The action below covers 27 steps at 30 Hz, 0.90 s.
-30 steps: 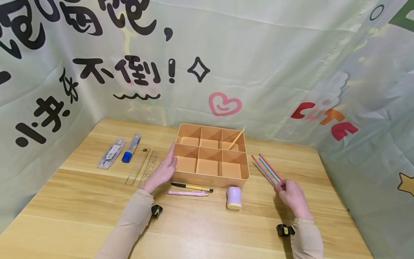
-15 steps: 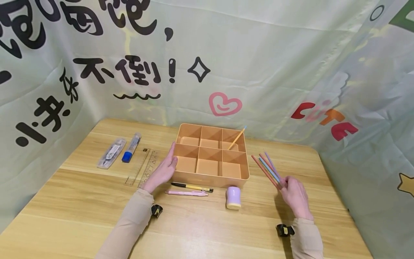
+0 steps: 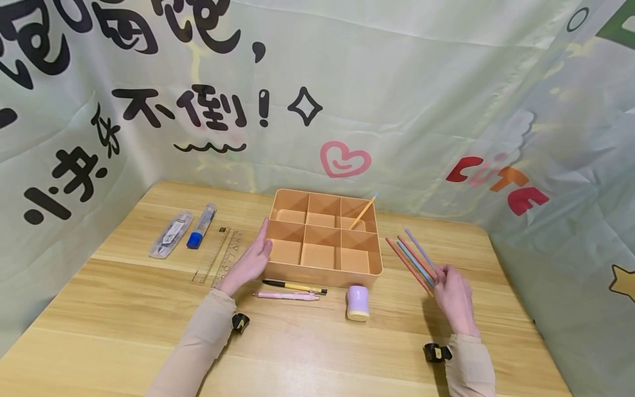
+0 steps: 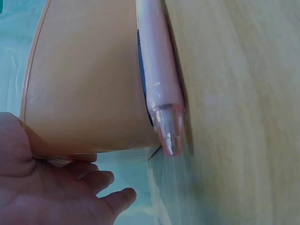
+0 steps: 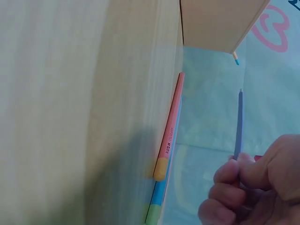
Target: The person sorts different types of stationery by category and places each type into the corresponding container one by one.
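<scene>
My right hand (image 3: 452,292) pinches a purple pencil (image 3: 419,247) between thumb and fingers; in the right wrist view that pencil (image 5: 239,124) points up, clear of the table. Beside it lie a red pencil (image 5: 169,136) with an orange end, a blue pencil (image 5: 160,191) with a green end, and another reddish pencil (image 3: 415,251). My left hand (image 3: 249,267) rests against the left wall of an orange six-compartment box (image 3: 317,274), its fingers extended. A yellow pencil (image 3: 364,212) leans in the box's back right compartment.
Before the box lie a black-and-yellow pen (image 3: 295,286) and a pink pen (image 3: 286,296). A purple-and-cream small object (image 3: 358,303) stands to their right. Left are a clear ruler (image 3: 218,256), a blue-capped tube (image 3: 202,226) and a clear case (image 3: 171,235). Fabric walls (image 3: 397,110) surround the table.
The purple pencil has moved from the left of the other pencils to their right. My right hand has shifted slightly right and away from me. My left hand and the box stay put.
</scene>
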Tool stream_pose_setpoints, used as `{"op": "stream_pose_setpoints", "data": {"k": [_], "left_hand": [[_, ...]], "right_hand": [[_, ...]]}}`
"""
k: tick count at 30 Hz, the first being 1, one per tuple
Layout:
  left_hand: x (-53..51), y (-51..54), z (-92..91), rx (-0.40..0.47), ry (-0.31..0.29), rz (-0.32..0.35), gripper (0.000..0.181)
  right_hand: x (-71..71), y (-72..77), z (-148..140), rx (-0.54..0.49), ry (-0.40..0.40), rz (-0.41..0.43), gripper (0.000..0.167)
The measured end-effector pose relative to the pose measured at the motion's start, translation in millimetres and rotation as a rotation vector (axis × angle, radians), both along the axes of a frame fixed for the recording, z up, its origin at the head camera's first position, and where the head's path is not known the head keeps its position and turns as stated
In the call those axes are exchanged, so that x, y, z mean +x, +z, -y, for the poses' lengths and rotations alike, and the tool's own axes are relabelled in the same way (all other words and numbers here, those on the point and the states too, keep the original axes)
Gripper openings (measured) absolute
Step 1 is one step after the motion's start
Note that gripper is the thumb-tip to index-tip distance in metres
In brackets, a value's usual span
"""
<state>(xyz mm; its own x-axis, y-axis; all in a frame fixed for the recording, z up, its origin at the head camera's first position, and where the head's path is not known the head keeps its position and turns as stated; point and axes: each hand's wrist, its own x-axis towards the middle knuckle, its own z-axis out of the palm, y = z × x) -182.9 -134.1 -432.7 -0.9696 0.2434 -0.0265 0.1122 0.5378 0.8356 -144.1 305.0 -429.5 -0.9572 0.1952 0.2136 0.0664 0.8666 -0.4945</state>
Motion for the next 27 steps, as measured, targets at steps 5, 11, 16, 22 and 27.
{"op": "stream_pose_setpoints", "data": {"k": [5, 11, 16, 22, 27], "left_hand": [[0.0, 0.6, -0.4, -0.003, -0.001, -0.007, 0.064], [0.2, 0.9, -0.3, 0.0, -0.001, -0.007, 0.064], [0.3, 0.6, 0.0, 0.001, -0.003, -0.004, 0.064], [0.3, 0.5, -0.2, -0.002, 0.0, -0.002, 0.064], [-0.3, 0.2, -0.4, -0.001, 0.0, -0.001, 0.064]], "right_hand": [[-3.1, -1.2, 1.6, -0.025, -0.015, -0.1, 0.017], [-4.1, -1.5, 2.4, -0.037, -0.02, -0.158, 0.016], [-4.8, -2.0, 2.5, -0.036, -0.008, -0.16, 0.016], [-5.5, -3.1, 3.0, -0.071, 0.002, -0.202, 0.015], [-6.5, -0.6, 5.5, -0.234, 0.0, -0.24, 0.015]]}}
